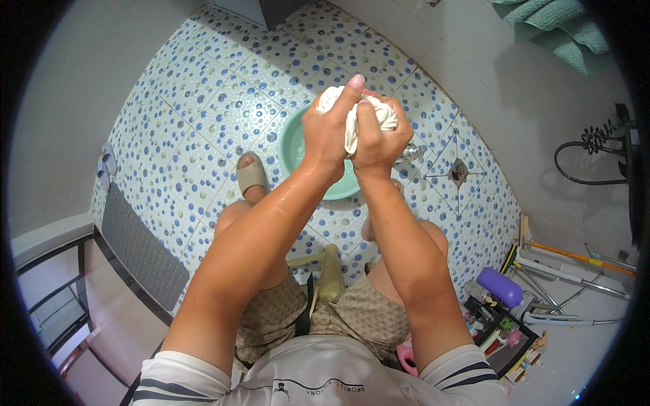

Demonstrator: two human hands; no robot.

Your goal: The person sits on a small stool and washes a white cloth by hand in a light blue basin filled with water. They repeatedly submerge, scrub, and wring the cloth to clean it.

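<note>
A bunched white cloth point(377, 114) is squeezed between my two hands, with folds bulging out above and between the fingers. My left hand point(327, 125) grips it on the left, thumb pointing up and away. Wrapped round its right side is my right hand point(381, 139), pressed close to the left. Both are held over a light green basin point(292, 145) on the floor. Part of the basin and its contents are hidden by my hands and wrists. A small patch of red shows behind the cloth; I cannot make out what it is.
Spotted blue and white tiles point(203, 108) cover the floor. A floor drain point(459, 172) lies right of the basin. A grey mat point(142, 247) is at the left. At the lower right stand a purple bottle point(500, 287) and a crate of small items. A green towel point(558, 30) hangs at upper right.
</note>
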